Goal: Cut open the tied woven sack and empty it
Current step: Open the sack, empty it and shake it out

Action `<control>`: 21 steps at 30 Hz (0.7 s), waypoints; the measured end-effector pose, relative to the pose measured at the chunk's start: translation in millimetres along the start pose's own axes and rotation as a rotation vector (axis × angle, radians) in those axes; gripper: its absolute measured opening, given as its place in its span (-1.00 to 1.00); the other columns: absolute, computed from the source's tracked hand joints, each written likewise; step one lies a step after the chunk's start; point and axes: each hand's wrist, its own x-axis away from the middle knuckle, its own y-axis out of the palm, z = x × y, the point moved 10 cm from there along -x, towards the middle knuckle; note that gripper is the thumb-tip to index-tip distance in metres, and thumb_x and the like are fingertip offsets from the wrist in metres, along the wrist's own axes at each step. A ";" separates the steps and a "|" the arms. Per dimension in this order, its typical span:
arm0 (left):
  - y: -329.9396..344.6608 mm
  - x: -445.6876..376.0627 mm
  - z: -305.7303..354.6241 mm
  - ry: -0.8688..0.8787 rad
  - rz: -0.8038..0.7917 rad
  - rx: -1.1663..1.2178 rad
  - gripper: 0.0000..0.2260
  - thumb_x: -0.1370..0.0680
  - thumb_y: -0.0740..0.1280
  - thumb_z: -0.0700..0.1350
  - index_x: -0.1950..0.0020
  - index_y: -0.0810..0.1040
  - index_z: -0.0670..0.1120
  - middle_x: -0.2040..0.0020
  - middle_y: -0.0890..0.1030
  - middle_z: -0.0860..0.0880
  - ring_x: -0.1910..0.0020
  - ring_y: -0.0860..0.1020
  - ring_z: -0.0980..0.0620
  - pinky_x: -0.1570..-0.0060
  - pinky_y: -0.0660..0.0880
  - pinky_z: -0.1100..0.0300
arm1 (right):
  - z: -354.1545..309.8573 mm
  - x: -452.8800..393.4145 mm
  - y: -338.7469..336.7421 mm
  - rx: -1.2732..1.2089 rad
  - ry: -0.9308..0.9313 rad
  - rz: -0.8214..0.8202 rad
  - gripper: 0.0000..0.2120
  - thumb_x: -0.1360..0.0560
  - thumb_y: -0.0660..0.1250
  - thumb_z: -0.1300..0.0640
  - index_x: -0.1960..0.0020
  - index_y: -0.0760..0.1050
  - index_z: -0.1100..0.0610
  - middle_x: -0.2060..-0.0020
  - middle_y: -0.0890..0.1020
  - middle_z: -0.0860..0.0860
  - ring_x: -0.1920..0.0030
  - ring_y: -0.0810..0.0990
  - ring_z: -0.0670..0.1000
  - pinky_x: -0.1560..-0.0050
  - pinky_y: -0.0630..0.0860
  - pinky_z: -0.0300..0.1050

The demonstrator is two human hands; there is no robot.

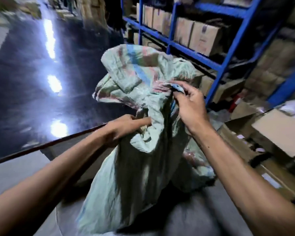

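A pale green woven sack [129, 167] with blue and pink stripes stands upright in the middle of the view. Its upper part is crumpled and folded over itself. My left hand [123, 126] grips a bunched fold at the sack's left side, about halfway up. My right hand [189, 106] pinches the striped top edge of the sack on the right, higher up. No cutting tool or tie shows in either hand. The inside of the sack is hidden by the folds.
Blue metal shelving [228, 46] filled with cardboard boxes [204, 38] runs along the right. Open and flattened cartons [271, 133] lie on the floor at the right. A dark shiny floor [32, 74] stretches left, and a dark thin rod [49, 145] crosses behind my left forearm.
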 end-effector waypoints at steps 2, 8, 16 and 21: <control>22.2 14.0 39.9 0.030 -0.021 0.023 -0.68 -0.33 0.46 0.10 0.21 0.67 -0.17 0.20 0.71 -0.13 0.26 0.63 -0.06 0.10 0.57 0.10 | -39.7 7.2 -27.5 0.018 -0.022 -0.016 -0.66 -0.47 0.18 0.44 0.01 0.58 0.07 0.17 0.64 -0.08 0.17 0.59 -0.17 0.04 0.51 -0.33; 116.3 63.6 138.8 0.139 -0.022 0.366 -0.79 -0.28 0.37 -0.24 0.12 0.65 -0.25 0.14 0.70 -0.20 0.15 0.67 -0.14 0.07 0.60 -0.09 | -74.7 51.5 -139.5 0.207 0.048 0.068 -0.68 -0.55 0.23 0.23 -0.29 0.46 0.14 -0.21 0.56 0.03 -0.24 0.49 -0.03 -0.31 0.39 -0.15; 247.8 108.2 194.8 0.154 -0.093 0.545 -0.74 -0.51 0.24 -0.16 -0.16 0.50 -0.20 -0.03 0.57 -0.13 0.49 0.60 0.11 0.61 0.51 0.29 | -71.3 205.9 -268.9 0.555 0.161 0.444 -0.50 -0.49 0.28 -0.05 -0.35 0.35 0.15 -0.25 0.52 0.17 -0.23 0.51 0.15 -0.28 0.42 0.09; 318.6 156.0 219.0 0.147 -0.047 0.752 -0.70 -0.50 0.26 -0.27 -0.23 0.49 -0.27 -0.08 0.63 -0.18 0.18 0.55 -0.05 0.69 0.35 0.39 | -25.5 307.3 -284.3 0.706 0.482 0.407 0.14 -0.17 0.36 -0.42 -0.50 -0.09 0.07 -0.44 0.31 0.17 -0.43 0.31 0.15 -0.36 0.35 0.07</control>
